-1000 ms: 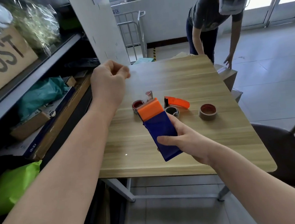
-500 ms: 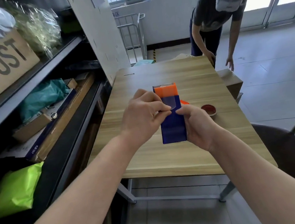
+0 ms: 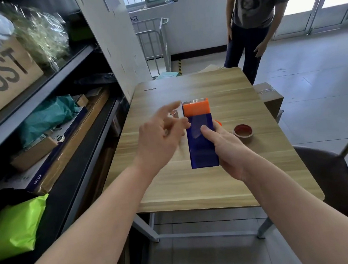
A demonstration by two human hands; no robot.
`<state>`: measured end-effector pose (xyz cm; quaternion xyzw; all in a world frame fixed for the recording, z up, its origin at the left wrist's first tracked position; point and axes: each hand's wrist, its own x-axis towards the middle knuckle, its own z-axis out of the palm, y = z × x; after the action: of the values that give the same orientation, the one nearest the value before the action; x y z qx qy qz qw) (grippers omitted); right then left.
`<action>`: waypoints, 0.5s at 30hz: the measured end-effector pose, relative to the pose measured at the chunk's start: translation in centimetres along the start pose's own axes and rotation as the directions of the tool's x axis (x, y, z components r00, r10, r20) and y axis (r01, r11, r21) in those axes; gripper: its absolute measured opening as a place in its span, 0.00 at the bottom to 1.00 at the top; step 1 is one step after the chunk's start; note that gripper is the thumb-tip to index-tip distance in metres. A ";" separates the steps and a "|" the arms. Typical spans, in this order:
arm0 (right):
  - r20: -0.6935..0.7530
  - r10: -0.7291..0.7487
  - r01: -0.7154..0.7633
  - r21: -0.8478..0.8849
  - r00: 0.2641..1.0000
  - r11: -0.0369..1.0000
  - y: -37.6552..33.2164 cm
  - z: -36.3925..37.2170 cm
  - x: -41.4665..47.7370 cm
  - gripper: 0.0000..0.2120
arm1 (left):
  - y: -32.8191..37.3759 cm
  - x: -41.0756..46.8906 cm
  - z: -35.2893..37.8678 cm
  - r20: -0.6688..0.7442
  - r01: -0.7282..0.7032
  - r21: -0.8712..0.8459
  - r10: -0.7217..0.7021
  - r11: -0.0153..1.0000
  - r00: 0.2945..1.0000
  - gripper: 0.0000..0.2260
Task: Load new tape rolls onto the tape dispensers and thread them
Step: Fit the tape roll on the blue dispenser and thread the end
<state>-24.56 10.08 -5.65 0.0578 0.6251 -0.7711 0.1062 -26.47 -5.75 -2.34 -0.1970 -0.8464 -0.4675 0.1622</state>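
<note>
The right hand (image 3: pixel 227 148) grasps the flat blue plastic tape dispenser with an orange head (image 3: pixel 200 157) from its right side. The thumb (image 3: pixel 205 129) is laid across the blue face and the other fingers are wrapped behind, out of sight. It holds the tool up off the pale wooden table (image 3: pixel 194 184) with the orange end pointing away from the wrist. That seems meant to turn the toothed metal strip (image 3: pixel 193 100) at the far tip away from the palm and leave the face open for work.

The left hand (image 3: pixel 161 141) hangs just to the left of the dispenser, released, with its fingers spread and holding nothing. Its fingertips sit close to the tool's left edge, but they are blurred, so I cannot tell whether they touch it. It looks placed to help with the threading while the right hand acts as the steady clamp.

Just to the right of the right hand, a brown tape roll with a red core (image 3: pixel 243 131) lies flat on the table, apart from the tool. I judge it is within reach for loading. A bit of orange plastic (image 3: pixel 218 123) shows past the right knuckles, and something small and metallic (image 3: pixel 174 114) lies beyond the left fingers. A second person in a dark T-shirt (image 3: pixel 249 20) stands well beyond both hands.
</note>
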 end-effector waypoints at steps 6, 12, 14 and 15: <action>0.044 -0.069 0.073 -0.093 0.997 0.993 0.1 0.4 -0.2 0.18 | 1.2 1.1 0.1 0.043 0.376 -0.124 -0.374 0.918 0.926 0.02; 0.043 -0.093 0.099 -0.157 0.995 0.983 0.1 0.6 -0.2 0.23 | 1.2 1.1 0.2 -0.006 0.421 -0.188 -0.429 0.887 0.903 0.03; 0.041 -0.102 0.107 -0.170 0.994 0.980 0.1 0.5 -0.1 0.24 | 1.1 1.0 0.3 -0.029 0.382 -0.085 -0.386 0.920 0.922 0.06; 0.043 -0.108 0.114 -0.173 0.993 0.978 0.1 0.6 0.0 0.23 | 1.0 1.0 0.4 -0.046 0.358 -0.024 -0.359 0.933 0.932 0.08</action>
<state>-24.51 9.49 -5.57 0.0002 0.6909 -0.7188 0.0780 -26.86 -4.71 -1.33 -0.0291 -0.8603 -0.5003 0.0936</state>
